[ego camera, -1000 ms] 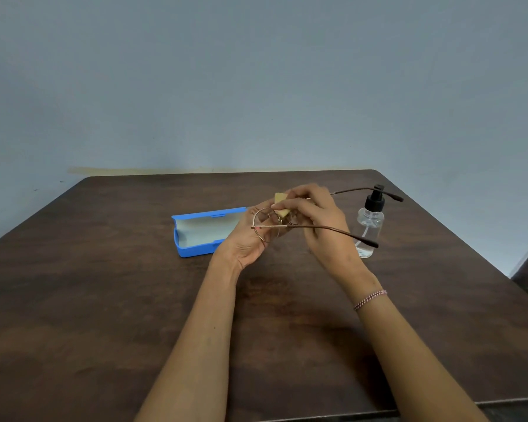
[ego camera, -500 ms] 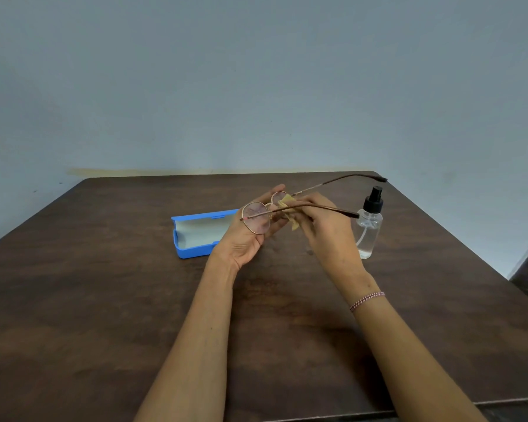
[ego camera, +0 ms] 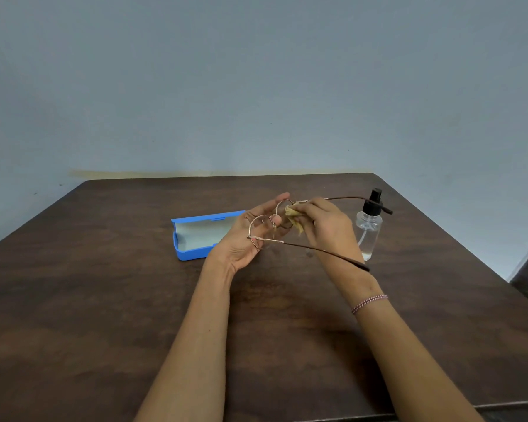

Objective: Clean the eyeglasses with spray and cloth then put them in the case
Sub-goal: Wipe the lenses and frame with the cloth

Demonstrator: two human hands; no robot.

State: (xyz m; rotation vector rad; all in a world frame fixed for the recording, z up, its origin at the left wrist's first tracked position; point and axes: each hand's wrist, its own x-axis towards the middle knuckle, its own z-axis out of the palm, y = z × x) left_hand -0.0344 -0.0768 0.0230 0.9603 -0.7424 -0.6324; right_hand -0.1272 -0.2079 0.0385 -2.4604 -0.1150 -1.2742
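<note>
I am holding the glasses (ego camera: 261, 229) near the bridge in my left hand (ego camera: 244, 242), above the desk (ego camera: 104, 300) by the open case (ego camera: 192, 255), while my right hand (ego camera: 326, 226) is pinching the cloth (ego camera: 293, 216) onto the far lens, and I am fearing a hard rub twisting the thin frame loose

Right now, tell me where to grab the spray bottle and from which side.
Take the spray bottle by its clear round body, below the black pump, probably from its right. It stands upright on the table, and the eyeglasses' temple crosses the pump while the right hand, holding the cloth, crowds its left.
</note>
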